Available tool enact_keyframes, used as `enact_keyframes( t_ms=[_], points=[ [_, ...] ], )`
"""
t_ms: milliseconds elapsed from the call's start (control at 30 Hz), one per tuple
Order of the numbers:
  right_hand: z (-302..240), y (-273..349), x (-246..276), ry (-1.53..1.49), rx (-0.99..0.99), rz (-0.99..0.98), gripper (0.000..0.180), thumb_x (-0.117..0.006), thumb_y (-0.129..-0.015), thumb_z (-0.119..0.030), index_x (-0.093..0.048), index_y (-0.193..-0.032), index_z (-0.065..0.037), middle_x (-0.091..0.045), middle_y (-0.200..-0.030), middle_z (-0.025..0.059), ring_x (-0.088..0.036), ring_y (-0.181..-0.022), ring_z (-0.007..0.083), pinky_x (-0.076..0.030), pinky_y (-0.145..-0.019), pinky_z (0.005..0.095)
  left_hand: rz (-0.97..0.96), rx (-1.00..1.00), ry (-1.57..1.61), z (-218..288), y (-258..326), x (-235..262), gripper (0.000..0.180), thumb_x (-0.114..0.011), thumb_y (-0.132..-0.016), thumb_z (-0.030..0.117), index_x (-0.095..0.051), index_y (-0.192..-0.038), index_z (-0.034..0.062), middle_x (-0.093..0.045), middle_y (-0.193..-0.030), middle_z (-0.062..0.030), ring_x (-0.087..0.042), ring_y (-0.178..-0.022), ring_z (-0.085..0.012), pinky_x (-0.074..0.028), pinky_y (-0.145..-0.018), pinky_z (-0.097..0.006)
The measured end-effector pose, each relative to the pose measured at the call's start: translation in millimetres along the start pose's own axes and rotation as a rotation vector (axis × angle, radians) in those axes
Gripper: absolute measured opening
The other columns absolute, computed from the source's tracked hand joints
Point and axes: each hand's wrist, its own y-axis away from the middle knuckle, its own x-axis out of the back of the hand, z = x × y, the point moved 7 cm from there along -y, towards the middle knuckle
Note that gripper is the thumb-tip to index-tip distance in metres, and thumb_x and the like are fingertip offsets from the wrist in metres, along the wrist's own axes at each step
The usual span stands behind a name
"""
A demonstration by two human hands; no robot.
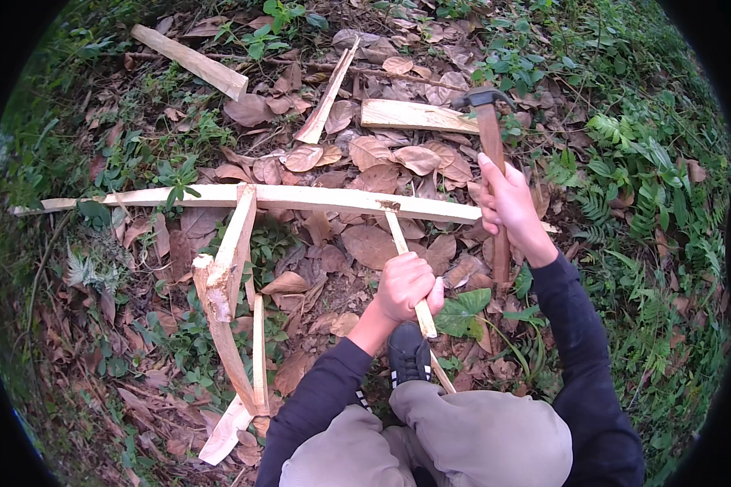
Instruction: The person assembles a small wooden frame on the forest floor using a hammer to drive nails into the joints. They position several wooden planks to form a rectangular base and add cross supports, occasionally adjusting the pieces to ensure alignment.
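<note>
Keeping the stick [397, 235] steady against the beam [317, 197] is advised; it is gripped by left hand [404, 286], hammer [490, 130] by right hand [513, 201]; light taps preferred.

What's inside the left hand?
A pale wooden stick, showing on both sides of the left hand. The gripped stretch is covered; can't see it.

i count one left hand [408, 286], one right hand [510, 203], one hammer [489, 126] and two dark shoes [408, 355], one mostly covered. on the leafy ground [333, 294] there is one long beam [304, 197]. toward the ground's far edge i make three loose pieces: one thick stick [191, 62], one jagged splinter [328, 95], one flat board [418, 116]. nearer its left edge, overlapping strips [235, 241], four at least. by the left hand, at least one slim stick [397, 234].
</note>
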Motion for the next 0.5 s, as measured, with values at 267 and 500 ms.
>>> enact_keyframes(
  t_ms=[267,500],
  points=[
    [50.6,1.5,-2.3,0.464,-0.185,-0.077,0.032,-0.054,-0.104,-0.035,-0.051,-0.094,-0.004,-0.044,-0.057,-0.0026,-0.043,-0.037,0.0088,-0.036,-0.032,0.0275,-0.010,-0.014,0.001,1.3,0.1,-5.7,0.023,-0.064,-0.062,0.000,-0.043,-0.056,0.0059,-0.043,-0.054,-0.0065,-0.043,-0.046,-0.0245,-0.035,-0.047,-0.037],
    [63.7,14.1,-2.1,0.207,0.275,0.107,0.037,-0.051,-0.105,-0.036,-0.042,-0.082,-0.009,-0.039,-0.056,-0.0020,-0.038,-0.036,0.0073,-0.034,-0.031,0.0280,-0.006,-0.001,0.030,0.9,-2.3,-8.9,0.023,-0.064,-0.061,0.000,-0.043,-0.056,0.0059,-0.043,-0.054,-0.0064,-0.043,-0.046,-0.0246,-0.035,-0.046,-0.037]
  ],
)
